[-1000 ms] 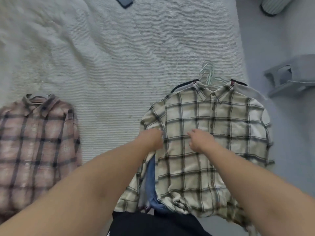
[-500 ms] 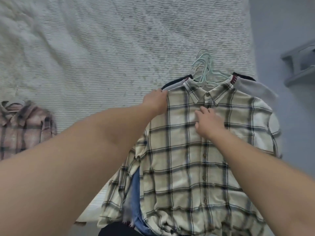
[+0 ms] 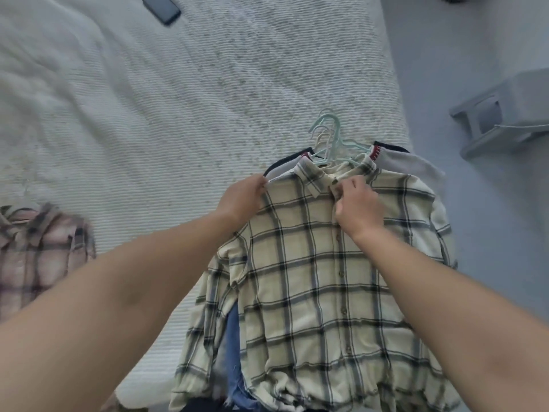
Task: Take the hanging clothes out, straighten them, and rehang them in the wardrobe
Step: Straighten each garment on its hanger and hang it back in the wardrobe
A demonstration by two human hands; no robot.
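Cream flannel shirt with dark plaid lines (image 3: 320, 281), laid face up on a pile of hangered garments at the right edge of the white ribbed bedspread (image 3: 178, 114). Its left shoulder seam is pinched by the left hand (image 3: 242, 197); the top of the button placket below the collar is pinched by the right hand (image 3: 358, 205). Pale green plastic hangers (image 3: 329, 138) are seen protruding above the collar. A pink plaid shirt (image 3: 38, 254) is laid at the left edge, a dark phone (image 3: 161, 8) near the far edge.

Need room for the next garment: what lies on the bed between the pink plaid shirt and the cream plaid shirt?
In the head view, only bare white bedspread; the left forearm crosses above it.
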